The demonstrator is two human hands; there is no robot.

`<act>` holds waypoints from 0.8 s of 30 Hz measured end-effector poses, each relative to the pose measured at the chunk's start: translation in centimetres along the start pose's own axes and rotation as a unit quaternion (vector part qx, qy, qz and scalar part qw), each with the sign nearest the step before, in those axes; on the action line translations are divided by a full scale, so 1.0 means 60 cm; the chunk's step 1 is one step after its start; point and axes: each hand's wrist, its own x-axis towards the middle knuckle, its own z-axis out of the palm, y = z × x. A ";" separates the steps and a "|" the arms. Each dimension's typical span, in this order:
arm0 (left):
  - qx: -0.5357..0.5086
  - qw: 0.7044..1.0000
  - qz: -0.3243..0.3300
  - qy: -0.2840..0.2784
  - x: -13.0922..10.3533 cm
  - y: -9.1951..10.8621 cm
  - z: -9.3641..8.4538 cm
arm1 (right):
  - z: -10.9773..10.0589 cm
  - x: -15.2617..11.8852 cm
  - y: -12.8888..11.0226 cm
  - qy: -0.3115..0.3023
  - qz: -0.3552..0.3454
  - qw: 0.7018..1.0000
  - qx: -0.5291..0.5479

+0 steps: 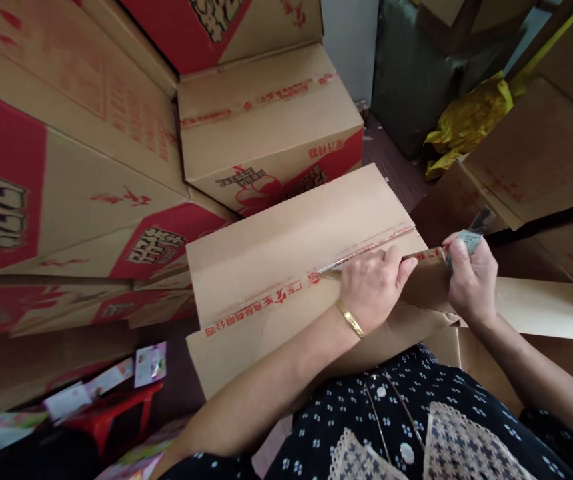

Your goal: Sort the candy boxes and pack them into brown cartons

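A cardboard carton [286, 267] lies in front of the person, its top flaps closed and its seam running slantwise from lower left to upper right under both hands. The left hand [373, 283] rests palm down on the seam, its fingers [401, 261] loosely curled and pressed flat against the board, gripping nothing; a gold bangle [349, 318] sits on the wrist. Just to the right of those fingers, the right hand [471, 280] is closed around a small grey-green tool [471, 235], probably a tape cutter or a bit of tape, held at the near end of the seam; what it is exactly cannot be told.

A strip of clear tape with red print [366, 250] runs along the seam, ahead of and between the two hands. The carton looks stiff yet light when handled by its flaps: corrugated board that bends at the folds and dents under a hard thumb, best held by its edges or flat on the closed flaps rather than by a single loose flap. The tape would be thin, sticky and quick to crease.

Red Chinese characters run along the flap edge to the left of the left fingers; they are too skewed to read with certainty. Stacked cartons [66, 173] beyond and left of the hands carry large red panels with bold block characters, likewise not legible here. A yellow plastic bag [466, 120] lies far beyond the right fingers, and a red plastic stool [116, 413] stands low at the left.
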 end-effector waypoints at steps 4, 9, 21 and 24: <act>-0.002 0.996 -0.018 -0.083 -0.018 -0.072 -0.016 | -0.003 0.011 0.013 -0.039 0.024 0.999 0.016; 0.024 0.997 -0.009 -0.067 -0.053 -0.124 0.006 | -0.015 0.034 0.011 -0.077 0.014 0.996 -0.050; -0.064 0.991 -0.028 0.112 -0.068 -0.114 0.116 | 0.272 0.240 -0.165 -0.387 0.048 0.907 -0.162; -0.103 0.986 -0.015 0.127 -0.070 -0.121 0.128 | 0.372 0.273 -0.196 -0.377 0.038 0.901 -0.210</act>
